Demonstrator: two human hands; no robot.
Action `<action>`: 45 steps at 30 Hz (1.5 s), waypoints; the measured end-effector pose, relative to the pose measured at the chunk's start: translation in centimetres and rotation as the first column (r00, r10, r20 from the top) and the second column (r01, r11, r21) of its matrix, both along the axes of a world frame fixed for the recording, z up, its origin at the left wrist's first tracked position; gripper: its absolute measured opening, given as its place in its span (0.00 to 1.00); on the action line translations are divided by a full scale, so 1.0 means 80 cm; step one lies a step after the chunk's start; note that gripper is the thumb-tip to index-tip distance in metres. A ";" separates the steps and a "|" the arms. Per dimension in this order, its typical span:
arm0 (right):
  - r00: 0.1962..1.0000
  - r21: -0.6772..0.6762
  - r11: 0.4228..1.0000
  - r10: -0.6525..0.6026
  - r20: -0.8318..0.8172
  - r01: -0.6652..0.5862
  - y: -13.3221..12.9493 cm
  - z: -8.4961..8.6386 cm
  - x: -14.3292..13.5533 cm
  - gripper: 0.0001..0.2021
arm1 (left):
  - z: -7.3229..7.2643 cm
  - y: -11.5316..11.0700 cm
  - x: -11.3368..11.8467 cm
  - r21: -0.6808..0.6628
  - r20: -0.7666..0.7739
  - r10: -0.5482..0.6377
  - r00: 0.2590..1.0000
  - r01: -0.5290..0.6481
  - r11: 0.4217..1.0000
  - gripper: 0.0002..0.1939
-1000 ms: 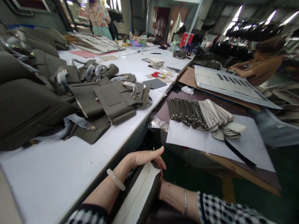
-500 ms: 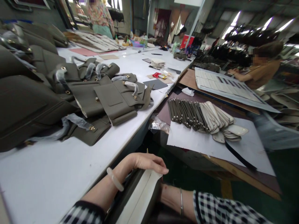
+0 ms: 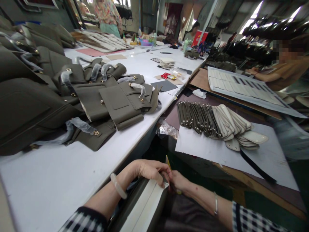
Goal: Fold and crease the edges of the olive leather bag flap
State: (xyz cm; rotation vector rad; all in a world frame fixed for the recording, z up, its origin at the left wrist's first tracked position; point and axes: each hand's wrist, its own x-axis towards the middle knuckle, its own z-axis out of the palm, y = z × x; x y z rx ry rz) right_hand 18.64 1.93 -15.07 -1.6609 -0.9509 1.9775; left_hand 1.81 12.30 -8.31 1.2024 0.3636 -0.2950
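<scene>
Across my lap lies a dark olive bag piece (image 3: 130, 201) with a long white strip (image 3: 145, 203) along its top, marked by a lengthwise line. My left hand (image 3: 151, 170) is closed over its far end, thumb pressing near the strip's tip. Beside those fingertips, my right hand (image 3: 178, 181) is closed with bent fingers, close to or touching the same end. A thin yellow pointed tool (image 3: 168, 163) sticks up at the right hand, and a bit of yellow shows beneath it; its kind cannot be made out. The fingertips of the right hand are partly hidden.
Olive bags with wrapped handles (image 3: 125, 100) heap on the white table (image 3: 60, 183) at left. At right, a row of olive and white straps (image 3: 212, 120) lies on white paper (image 3: 193, 146) over a lower board. A co-worker (image 3: 287, 71) sits beyond a panel of pale pieces (image 3: 243, 85).
My right hand has come up from below the bag piece to its far end, beside my left fingers. The yellow tool shows more. My view has shifted slightly left.
</scene>
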 end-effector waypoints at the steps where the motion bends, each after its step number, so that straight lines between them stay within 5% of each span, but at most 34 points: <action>1: 0.997 0.035 0.999 0.004 0.075 -0.007 0.001 0.007 0.027 0.09 | 0.002 0.000 0.000 -0.004 -0.003 0.001 1.000 -0.001 1.000 0.24; 4: 0.976 0.101 0.993 0.037 0.215 -0.060 0.000 0.050 0.103 0.17 | 0.006 -0.002 0.000 -0.013 -0.020 0.017 1.000 -0.018 1.000 0.23; 6: 0.947 0.059 0.976 0.186 0.263 -0.208 -0.002 0.088 0.133 0.16 | 0.006 -0.003 0.000 -0.017 -0.030 0.035 0.999 -0.036 0.999 0.25; 9: 0.887 -0.108 0.899 0.437 0.148 -0.425 -0.007 0.136 0.137 0.14 | 0.005 -0.004 0.000 -0.019 -0.045 0.063 0.997 -0.064 0.998 0.26; 12: 0.848 -0.201 0.828 0.530 -0.026 -0.523 -0.007 0.155 0.110 0.20 | 0.005 -0.005 0.000 -0.014 -0.054 0.093 0.994 -0.094 0.995 0.28; 25: 0.818 -0.232 0.785 0.563 -0.119 -0.574 0.011 0.145 0.058 0.20 | 0.018 -0.001 -0.006 0.332 -0.124 0.116 0.986 -0.069 0.941 0.43; 45: 0.852 -0.247 0.816 0.494 -0.172 -0.523 -0.004 0.134 0.045 0.26 | 0.015 -0.005 -0.006 0.330 -0.128 0.175 0.976 -0.125 0.936 0.46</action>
